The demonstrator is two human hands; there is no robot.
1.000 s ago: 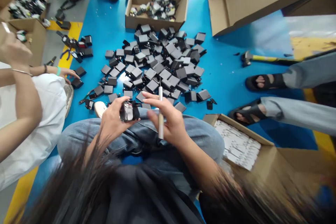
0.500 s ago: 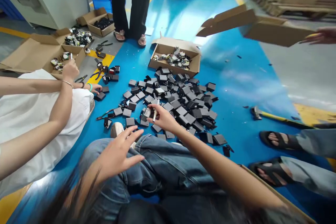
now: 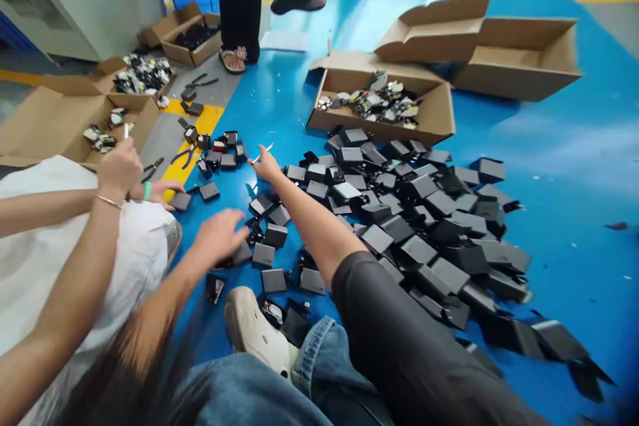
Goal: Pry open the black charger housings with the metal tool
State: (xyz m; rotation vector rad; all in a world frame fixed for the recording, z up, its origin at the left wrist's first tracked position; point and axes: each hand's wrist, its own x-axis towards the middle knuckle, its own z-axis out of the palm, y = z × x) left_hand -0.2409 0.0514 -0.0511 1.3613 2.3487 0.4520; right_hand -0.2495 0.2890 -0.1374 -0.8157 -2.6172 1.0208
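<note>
We find the slim white tool (image 3: 267, 148) in the right hand (image 3: 268, 166), out beyond the left edge of the main pile of dark casings (image 3: 419, 251). The right fingers are closed around the tool; whether they also touch a casing, we cannot tell. The left hand (image 3: 217, 237) is nearer, over the pile's near left fringe; its fingers are blurred but appear apart, with nothing seen between them. Contact with the casing beneath (image 3: 242, 253) cannot be confirmed.

In our judgement, the tool is best held firmly with its tip turned away from the other hand and from the co-worker at left, and any casing gripped by its flat sides. The right arm crosses the casings, so we would advise keeping the forearm clear of them.

To the left of the right hand sits a smaller casing group (image 3: 228, 161), with blue-handled pliers (image 3: 184, 157) just beside it.

Containers: the far central carton (image 3: 444, 116) holds a heap of white, black and yellow parts (image 3: 387, 103). The left carton (image 3: 54, 126) holds a few white-and-black pieces (image 3: 101, 140). The far left box (image 3: 207, 51) contains black items (image 3: 191, 36), too small to identify.
</note>
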